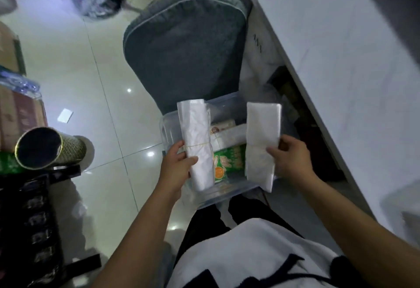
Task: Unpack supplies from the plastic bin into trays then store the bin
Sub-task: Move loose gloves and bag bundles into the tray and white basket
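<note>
I'm in the unpacking step — both hands are up over the plastic bin point(169, 128), each with a bundle lifted out of it. My left hand point(176, 165) has its fingers and thumb curled round a roll of clear plastic bags point(196, 142), cinched near the middle by a rubber band point(197, 145). My right hand point(293, 159) pinches a flat white packet point(262, 137) by its edge, thumb on the near face, fingers behind.

The bin sits on the floor just in front of my knees, against the foot of a grey padded chair point(186, 44). It isn't empty: a green packet point(229, 162) and some paler wrapped things lie at the bottom, between my two bundles.

I see no trays from here, so I judge the next move is to turn toward wherever they are — perhaps the white worktop point(329, 37) at my right — and set both bundles down. The roll is slippery, so I'd grip it at the band. The bin can't be stored until the rest is out.
</note>
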`<state>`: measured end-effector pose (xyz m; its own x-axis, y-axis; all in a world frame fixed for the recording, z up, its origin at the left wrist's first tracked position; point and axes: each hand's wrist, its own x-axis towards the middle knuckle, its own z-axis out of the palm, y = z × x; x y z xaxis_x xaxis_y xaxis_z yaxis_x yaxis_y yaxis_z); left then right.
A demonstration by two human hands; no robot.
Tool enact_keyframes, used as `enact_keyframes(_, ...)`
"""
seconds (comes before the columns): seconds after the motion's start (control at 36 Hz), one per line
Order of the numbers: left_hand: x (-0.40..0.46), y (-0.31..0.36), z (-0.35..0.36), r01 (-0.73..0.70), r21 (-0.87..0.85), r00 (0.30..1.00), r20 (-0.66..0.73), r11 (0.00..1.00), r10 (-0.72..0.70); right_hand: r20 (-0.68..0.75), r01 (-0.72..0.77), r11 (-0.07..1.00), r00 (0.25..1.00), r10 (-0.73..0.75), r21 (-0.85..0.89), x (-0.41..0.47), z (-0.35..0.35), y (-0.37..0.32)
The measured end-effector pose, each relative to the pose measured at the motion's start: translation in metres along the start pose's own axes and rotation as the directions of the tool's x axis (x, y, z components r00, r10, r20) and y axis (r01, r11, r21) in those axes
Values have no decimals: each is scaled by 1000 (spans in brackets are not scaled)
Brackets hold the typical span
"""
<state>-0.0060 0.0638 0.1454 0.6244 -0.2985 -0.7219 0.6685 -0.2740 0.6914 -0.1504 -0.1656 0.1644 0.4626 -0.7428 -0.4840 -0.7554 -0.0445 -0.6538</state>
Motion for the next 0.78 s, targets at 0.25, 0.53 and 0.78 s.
enact_keyframes(0.25, -7, 20, 32, -38, 18, 961, 274, 999, 31, 133, -53, 885, 991, -10, 462, -61, -66, -23)
enact_keyframes(0.53, -45, 37, 69, -148, 54, 769, 634, 987, 81, 173, 38, 798, 969, -177, 601, -83, -82, -30)
enact_keyframes(0.78, -99, 30, 90, -126, 113, 699, 715, 986, 7, 102, -12, 727, 992, -79, 687, -125, -96, -10)
